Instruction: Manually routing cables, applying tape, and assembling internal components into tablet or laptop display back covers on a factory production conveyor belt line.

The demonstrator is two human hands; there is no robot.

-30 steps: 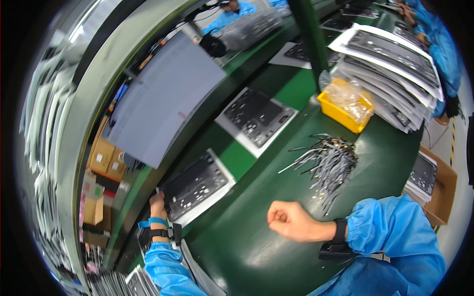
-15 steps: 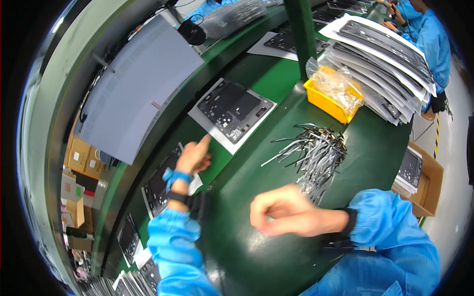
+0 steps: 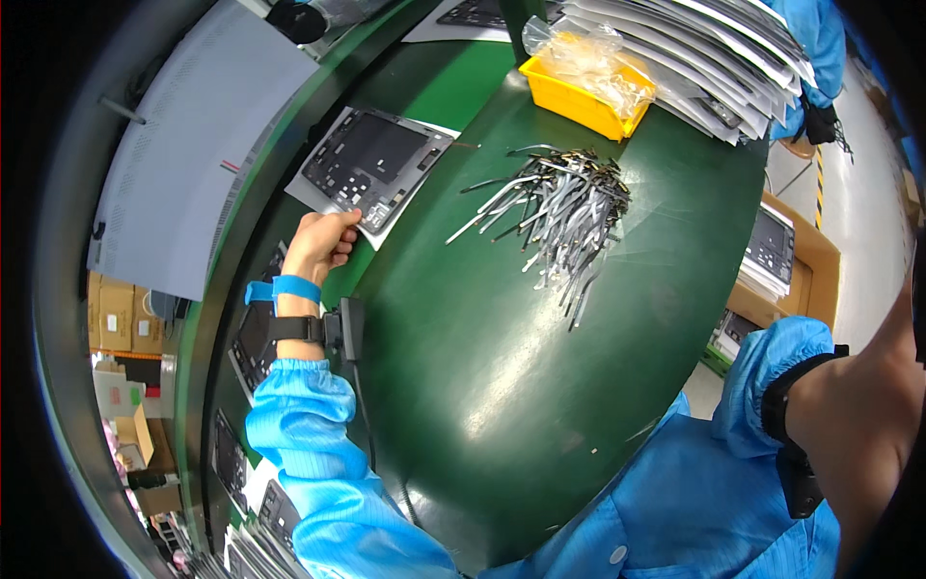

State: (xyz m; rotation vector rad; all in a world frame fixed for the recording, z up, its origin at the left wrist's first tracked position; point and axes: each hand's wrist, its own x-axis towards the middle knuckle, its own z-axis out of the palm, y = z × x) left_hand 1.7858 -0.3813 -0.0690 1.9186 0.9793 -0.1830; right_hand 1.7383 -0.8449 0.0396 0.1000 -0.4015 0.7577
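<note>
My left hand [image 3: 326, 239] is closed at the near corner of a dark flat panel like a tablet housing [image 3: 378, 147], its thumb on the corner and its other fingers curled. Small dark and pale parts dot the panel, which lies on a white sheet [image 3: 417, 198] on the green bench. My right hand [image 3: 858, 410] is raised at the far right rim, where its fingers are cut off. Between the two hands, toward the back of the bench, a loose bunch of short grey and black cables [image 3: 569, 207] is spread out.
Behind the cables stands a yellow bin [image 3: 579, 101] with clear plastic bags. A tall stack of panels and white sheets [image 3: 690, 63] rises at the back right. An open cardboard box [image 3: 820, 256] is beyond the bench's right edge. More panels [image 3: 256, 343] line the left side.
My left hand has closed at the panel's near corner. My right hand has swung from over the bench to the far right rim. The view has shifted, with the bench things higher in it.
</note>
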